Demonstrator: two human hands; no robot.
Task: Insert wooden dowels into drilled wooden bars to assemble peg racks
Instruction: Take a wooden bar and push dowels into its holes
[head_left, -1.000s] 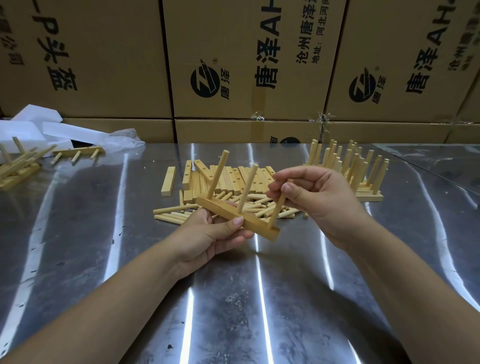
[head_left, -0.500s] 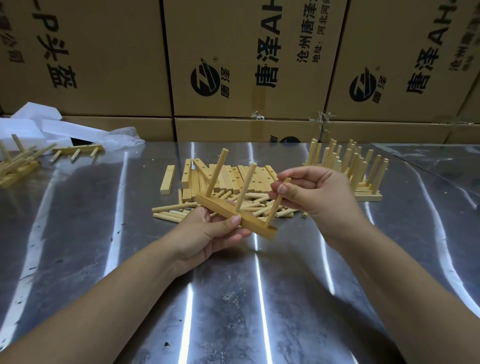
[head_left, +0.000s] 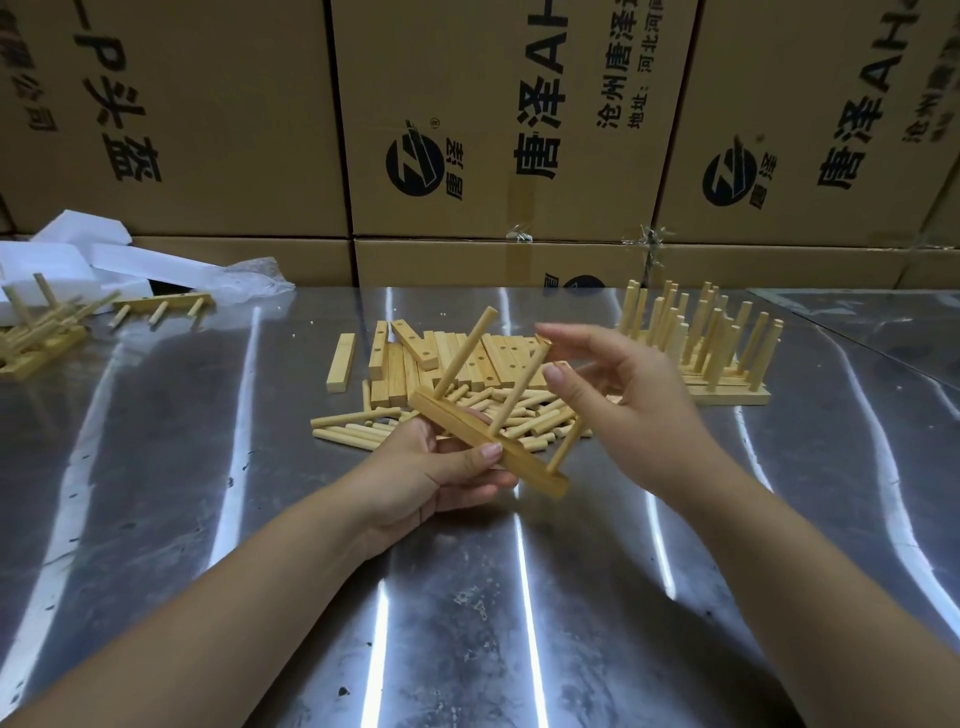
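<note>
**A:** What is the left hand (head_left: 436, 467) doing?

**B:** It is gripping a wooden bar (head_left: 488, 447) from below, thumb lying along the near side. It is holding the bar above the tabletop (head_left: 467, 597), with three dowels (head_left: 465, 353) leaning in it.

**A:** And the right hand (head_left: 623, 405)?

**B:** It is hovering with its fingers spread and relaxed, just beside the middle dowel's tip. It is covering the top of the rightmost dowel, so I cannot tell whether they are touching.

**A:** Beyond the hands?

**B:** Loose dowels (head_left: 353, 431) and drilled bars (head_left: 498, 358) are lying behind, partly blocked by both hands. Finished racks (head_left: 717, 353) are standing far right. More racks (head_left: 36, 338) are lying far left, cut off at the edge, beside white foam (head_left: 93, 260). Cardboard boxes (head_left: 467, 130) are lining the far side.
</note>
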